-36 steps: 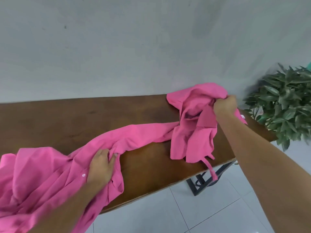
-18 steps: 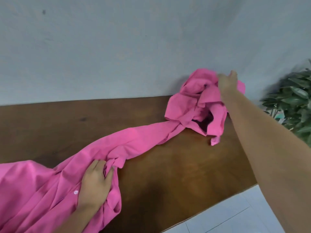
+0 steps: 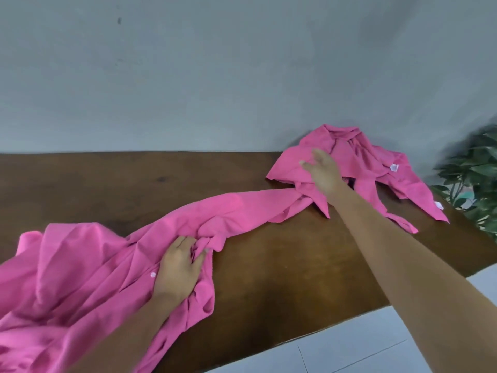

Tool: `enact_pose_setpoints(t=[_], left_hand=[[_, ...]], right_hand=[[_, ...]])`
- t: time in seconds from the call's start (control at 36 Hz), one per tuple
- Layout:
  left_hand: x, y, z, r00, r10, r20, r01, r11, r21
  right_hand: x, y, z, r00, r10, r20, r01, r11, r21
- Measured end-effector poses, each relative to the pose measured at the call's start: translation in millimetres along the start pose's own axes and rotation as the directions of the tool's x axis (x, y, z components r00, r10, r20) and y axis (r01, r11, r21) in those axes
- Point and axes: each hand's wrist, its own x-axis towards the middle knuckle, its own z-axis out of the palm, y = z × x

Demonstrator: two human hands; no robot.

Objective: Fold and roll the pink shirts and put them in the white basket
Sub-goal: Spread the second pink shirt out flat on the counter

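A crumpled pink shirt (image 3: 80,278) lies spread at the left of the wooden table (image 3: 282,265); a long sleeve of it stretches right across the tabletop. My left hand (image 3: 178,267) presses down on this shirt and bunches a fold of its cloth under the fingers. A second pink shirt (image 3: 371,162) sits in a heap at the table's far right, against the wall, with white labels showing. My right hand (image 3: 321,170) hovers over that heap's left part, fingers spread, holding nothing. No white basket is in view.
A grey wall runs right behind the table. A green leafy plant (image 3: 476,179) stands off the table's right end. White floor tiles (image 3: 363,348) show below the table's near edge.
My right hand has dropped the bunched shirt onto the table's far right corner and opened over it. My left hand stays pressed on the left shirt.
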Motion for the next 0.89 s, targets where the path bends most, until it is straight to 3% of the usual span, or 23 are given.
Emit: enact_pose_setpoints(t=[0.14,0.31,0.42,0.56,0.69,0.89], left_hand=[[-16,19,-31,0.996,-0.012,0.094,0.032,0.977,-0.212],[-47,14,-84,0.977,-0.017,0.212,0.107,0.901,-0.42],[-71,3,-132,0.989,0.029,0.148,0.038,0.9,-0.434],[-99,-36,-186,0.992,-0.031,0.125,0.085,0.884,-0.459],[-126,-55,-220,0.99,-0.059,0.127,0.104,0.916,-0.387],[-155,-77,-260,0.992,-0.086,0.096,0.111,0.949,-0.296]], right_hand=[[-81,-16,53,0.967,-0.116,0.227,0.12,0.993,0.0],[-171,-32,102,0.853,-0.252,0.458,0.286,0.958,-0.006],[-220,-43,127,0.77,-0.322,0.551,0.428,0.901,-0.071],[-252,-41,155,0.65,-0.399,0.647,0.625,0.764,-0.157],[-265,-45,173,0.56,-0.294,0.774,0.719,0.637,-0.278],[-283,-45,175,0.476,-0.226,0.85,0.782,0.552,-0.29]])
